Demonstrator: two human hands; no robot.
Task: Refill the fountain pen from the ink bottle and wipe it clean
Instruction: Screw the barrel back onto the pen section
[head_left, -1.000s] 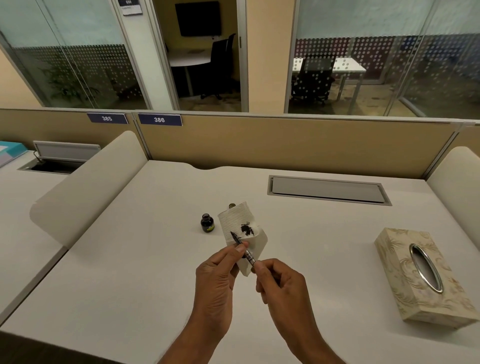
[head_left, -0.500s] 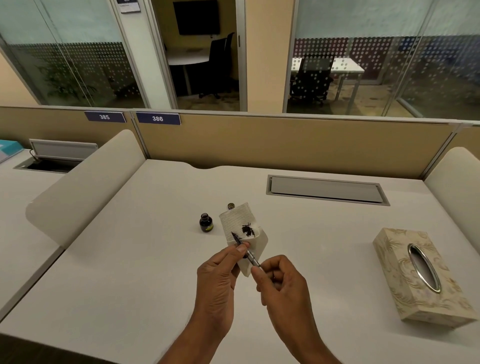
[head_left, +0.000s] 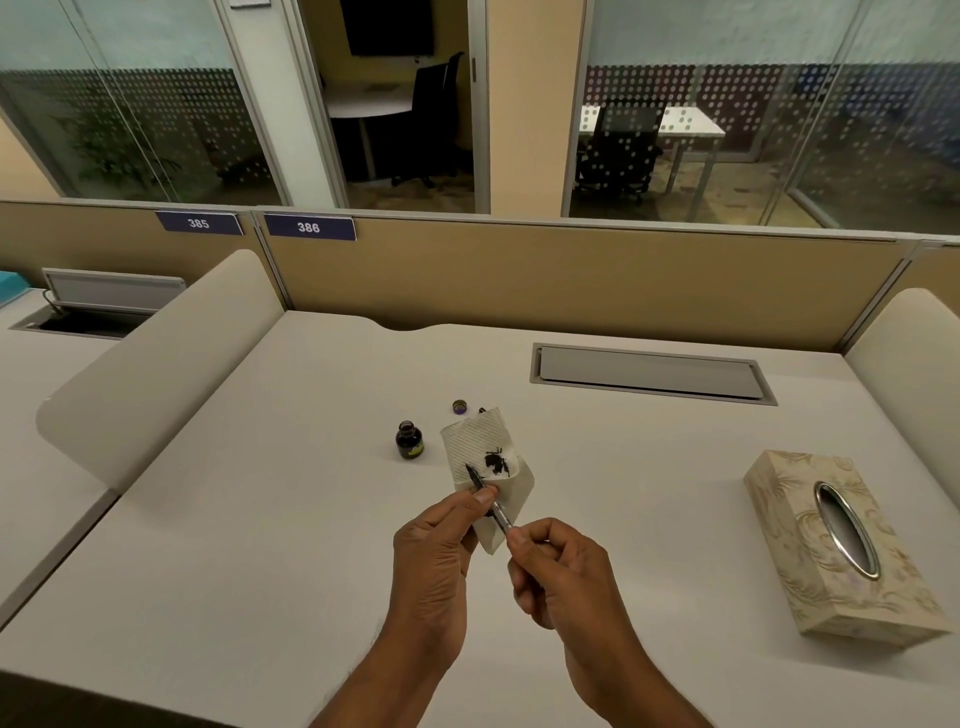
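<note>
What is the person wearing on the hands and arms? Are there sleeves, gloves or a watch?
Nothing worn is visible. The left hand and the right hand have no gloves, and no ring can be made out. The left forearm and the right forearm are bare down to the picture's lower edge: no sleeve, watch or bracelet in view.

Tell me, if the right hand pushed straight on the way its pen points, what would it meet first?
Most likely the tissue held by the left hand: the right hand aims the pen up-left, nib over that paper. Depth is hard to judge.
</note>
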